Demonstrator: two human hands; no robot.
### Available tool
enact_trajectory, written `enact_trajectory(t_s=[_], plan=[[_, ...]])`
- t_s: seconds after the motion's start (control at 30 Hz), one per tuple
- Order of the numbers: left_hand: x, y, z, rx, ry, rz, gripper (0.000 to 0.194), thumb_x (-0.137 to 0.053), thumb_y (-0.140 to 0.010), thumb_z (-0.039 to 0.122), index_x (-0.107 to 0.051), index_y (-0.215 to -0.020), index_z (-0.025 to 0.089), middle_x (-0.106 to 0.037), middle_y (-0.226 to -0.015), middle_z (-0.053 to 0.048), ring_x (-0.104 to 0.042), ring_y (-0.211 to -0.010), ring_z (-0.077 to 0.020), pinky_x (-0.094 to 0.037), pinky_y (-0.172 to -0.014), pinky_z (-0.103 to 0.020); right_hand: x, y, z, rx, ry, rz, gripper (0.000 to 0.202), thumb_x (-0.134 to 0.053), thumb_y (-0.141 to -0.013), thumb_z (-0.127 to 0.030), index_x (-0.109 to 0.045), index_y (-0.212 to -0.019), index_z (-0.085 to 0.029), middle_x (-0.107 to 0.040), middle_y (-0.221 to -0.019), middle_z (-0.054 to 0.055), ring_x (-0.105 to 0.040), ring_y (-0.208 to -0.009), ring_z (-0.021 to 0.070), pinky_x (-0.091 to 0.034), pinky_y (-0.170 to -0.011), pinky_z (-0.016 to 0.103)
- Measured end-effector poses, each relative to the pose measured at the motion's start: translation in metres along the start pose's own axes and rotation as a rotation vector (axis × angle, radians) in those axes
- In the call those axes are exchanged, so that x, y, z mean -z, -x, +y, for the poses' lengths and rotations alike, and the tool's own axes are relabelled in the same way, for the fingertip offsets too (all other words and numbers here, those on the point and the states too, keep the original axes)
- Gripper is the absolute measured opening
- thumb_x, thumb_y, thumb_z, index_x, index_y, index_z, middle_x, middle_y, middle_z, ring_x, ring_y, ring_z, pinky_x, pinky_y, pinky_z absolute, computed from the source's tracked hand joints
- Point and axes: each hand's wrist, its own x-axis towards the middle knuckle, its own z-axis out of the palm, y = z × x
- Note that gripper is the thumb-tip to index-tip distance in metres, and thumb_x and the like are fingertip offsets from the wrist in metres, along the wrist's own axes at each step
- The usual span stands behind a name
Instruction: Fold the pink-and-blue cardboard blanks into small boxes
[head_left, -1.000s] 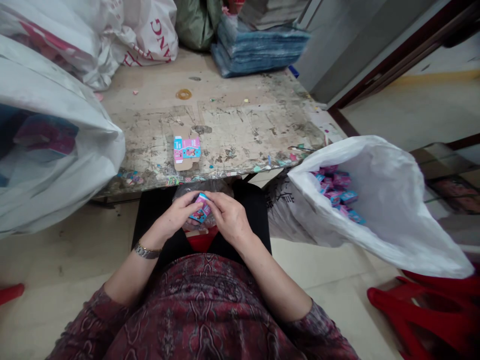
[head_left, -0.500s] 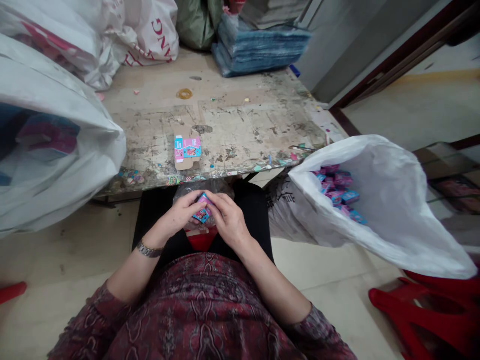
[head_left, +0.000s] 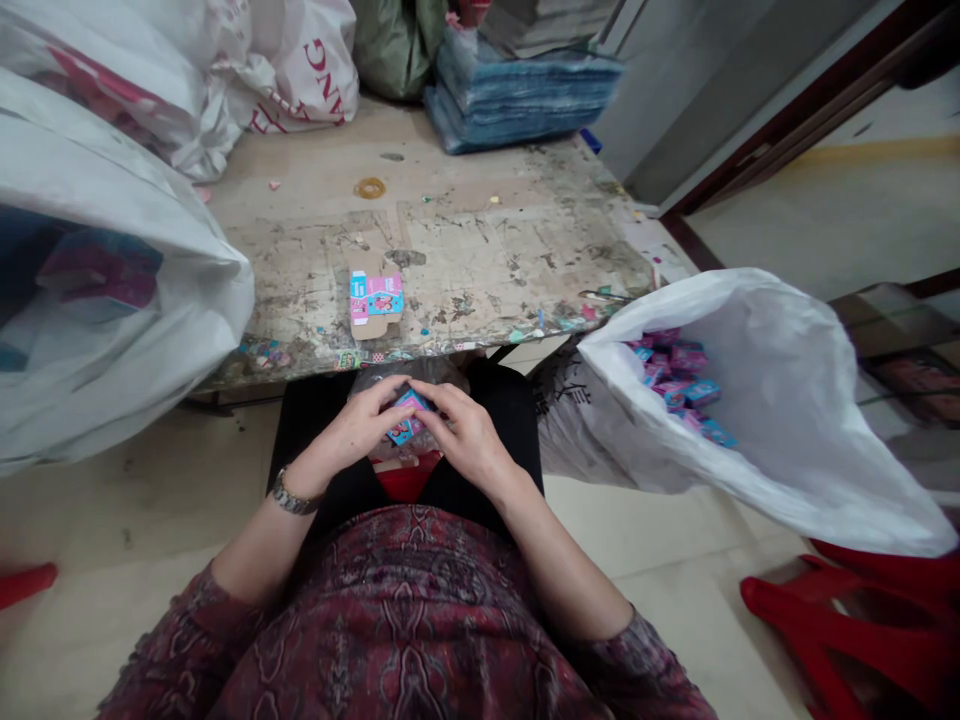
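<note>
Over my lap, a small blue and pink printed box (head_left: 407,420) is held between both hands. My left hand (head_left: 367,418) grips its left side, fingers curled around the far edge. My right hand (head_left: 463,430) closes on its right side, thumb and forefinger at the upper corner. The fingers hide parts of the box. Beneath the hands is a clear plastic bag (head_left: 358,385), partly covered. On the table ahead lies an unfolded flat carton (head_left: 377,297) with the same blue and pink print.
A worn, stained table (head_left: 480,240) stands in front, with a tape ring (head_left: 369,188) on it. At right, an open white sack (head_left: 780,400) holds several small boxes (head_left: 679,385). Another white sack (head_left: 180,300) bulges at left. A blue stack (head_left: 517,95) and red stool (head_left: 847,620) are nearby.
The box has turned slightly between my hands. My right hand's fingers have shifted and spread a little along its upper edge. The flat carton stays in place.
</note>
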Motion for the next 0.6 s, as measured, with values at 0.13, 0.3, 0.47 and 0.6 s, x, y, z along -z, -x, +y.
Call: enact_trajectory(t_s=[0.13,0.3,0.47,0.6], plan=[[0.009,0.002,-0.002,0.074,-0.024,0.057,0.057,-0.078,-0.078,0.035,-0.064,-0.131,0.022,-0.071,-0.116,-0.009,-0.066,-0.100,-0.0239,-0.054,-0.081,-0.031,0.007,-0.002,0.008,-0.101,-0.116,0.120,0.030,-0.059,-0.094,-0.029,-0.069,-0.122,-0.026,-0.073,-0.111,0.007,-0.068,-0.100,0.0204,-0.056,-0.091,0.036],[-0.001,0.010,0.013,0.176,0.161,0.112,0.072,-0.079,-0.078,0.039,-0.050,-0.142,0.023,-0.069,-0.116,-0.012,-0.066,-0.100,-0.0242,-0.055,-0.071,-0.029,0.005,-0.008,0.023,-0.262,-0.407,0.357,0.032,-0.064,-0.089,-0.039,-0.061,-0.117,-0.025,-0.072,-0.104,0.005,-0.069,-0.092,0.0188,-0.059,-0.079,0.031],[-0.030,0.012,0.025,0.155,0.370,0.142,0.052,-0.080,-0.075,0.039,-0.063,-0.120,0.020,-0.069,-0.119,-0.010,-0.064,-0.113,-0.0250,-0.054,-0.085,-0.033,-0.014,-0.007,0.020,-0.336,-0.587,0.468,0.034,-0.070,-0.083,-0.040,-0.056,-0.109,-0.024,-0.070,-0.101,0.004,-0.069,-0.092,0.0183,-0.059,-0.076,0.029],[-0.035,0.008,0.028,0.083,0.498,0.229,0.048,-0.079,-0.075,0.044,-0.064,-0.114,0.020,-0.069,-0.122,-0.008,-0.064,-0.113,-0.0248,-0.054,-0.089,-0.034,-0.029,-0.002,0.010,-0.375,-0.678,0.409,0.033,-0.074,-0.079,-0.038,-0.058,-0.103,-0.023,-0.069,-0.095,0.003,-0.068,-0.087,0.0169,-0.059,-0.075,0.028]])
